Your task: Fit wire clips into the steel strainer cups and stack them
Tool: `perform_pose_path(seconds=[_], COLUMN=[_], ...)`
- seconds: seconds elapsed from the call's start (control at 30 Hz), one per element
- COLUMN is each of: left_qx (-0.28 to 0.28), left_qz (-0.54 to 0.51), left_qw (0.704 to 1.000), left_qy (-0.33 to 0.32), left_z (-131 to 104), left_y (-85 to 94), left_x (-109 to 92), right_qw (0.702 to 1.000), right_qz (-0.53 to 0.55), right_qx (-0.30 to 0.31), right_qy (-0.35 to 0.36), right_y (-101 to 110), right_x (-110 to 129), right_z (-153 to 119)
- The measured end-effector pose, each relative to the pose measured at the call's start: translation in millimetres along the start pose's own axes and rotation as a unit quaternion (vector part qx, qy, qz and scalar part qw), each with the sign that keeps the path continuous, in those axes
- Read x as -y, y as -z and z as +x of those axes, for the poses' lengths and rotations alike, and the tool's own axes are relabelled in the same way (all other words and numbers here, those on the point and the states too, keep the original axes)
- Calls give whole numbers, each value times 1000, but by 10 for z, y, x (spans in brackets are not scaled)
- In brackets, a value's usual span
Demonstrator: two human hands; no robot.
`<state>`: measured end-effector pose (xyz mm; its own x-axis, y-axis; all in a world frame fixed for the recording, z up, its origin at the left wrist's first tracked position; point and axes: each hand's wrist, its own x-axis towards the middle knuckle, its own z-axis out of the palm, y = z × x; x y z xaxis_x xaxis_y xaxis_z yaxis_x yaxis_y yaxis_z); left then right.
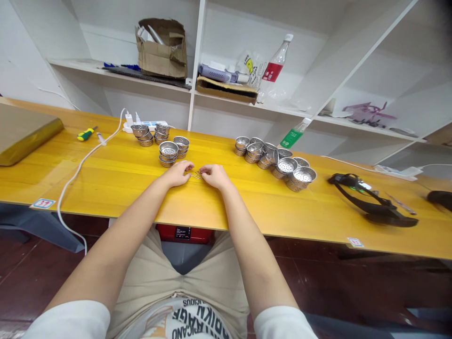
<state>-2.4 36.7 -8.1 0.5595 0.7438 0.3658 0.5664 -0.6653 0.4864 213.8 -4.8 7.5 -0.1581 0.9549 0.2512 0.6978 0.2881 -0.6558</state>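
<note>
Both my hands rest near the middle of the yellow table [123, 188], facing each other. My left hand [178, 173] has its thumb and fingers apart, with nothing seen between them. My right hand [214, 175] has its fingertips together at a small, thin metal piece [196, 175] lying between the hands; its exact shape is too small to tell. Just beyond my left hand stands a stack of perforated metal cups [168, 150], with another stack [181, 145] beside it. Several more stacked cups [286, 166] stand to the right of my right hand.
A green-yellow screwdriver [86, 134], a white cable [76, 172] and a box [26, 134] are at left. At right lie a black headset [374, 202] and a power strip [397, 173]. A green-labelled bottle [293, 135] stands behind the cups, before white shelves [196, 70].
</note>
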Motion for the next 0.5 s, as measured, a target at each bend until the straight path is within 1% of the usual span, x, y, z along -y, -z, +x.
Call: perform_pose_path(seconds=[0.1, 0.17, 0.33, 0.5], left_qx=[-11, -20, -12, -13], left_qz=[3, 15, 20, 3], left_qw=[1000, 1000, 999, 999], left_qy=[2, 5, 27, 31], left_z=[7, 6, 12, 32], left_y=[-5, 2, -1, -45], left_x=[-7, -8, 4, 4], right_qw=[1000, 999, 992, 987], right_qz=[-3, -22, -115, -140], right_qx=[-23, -25, 54, 74], right_qy=[-1, -1, 19, 30], right_y=[69, 108, 99, 43], right_x=[14, -7, -88, -77], right_z=[-15, -21, -26, -17])
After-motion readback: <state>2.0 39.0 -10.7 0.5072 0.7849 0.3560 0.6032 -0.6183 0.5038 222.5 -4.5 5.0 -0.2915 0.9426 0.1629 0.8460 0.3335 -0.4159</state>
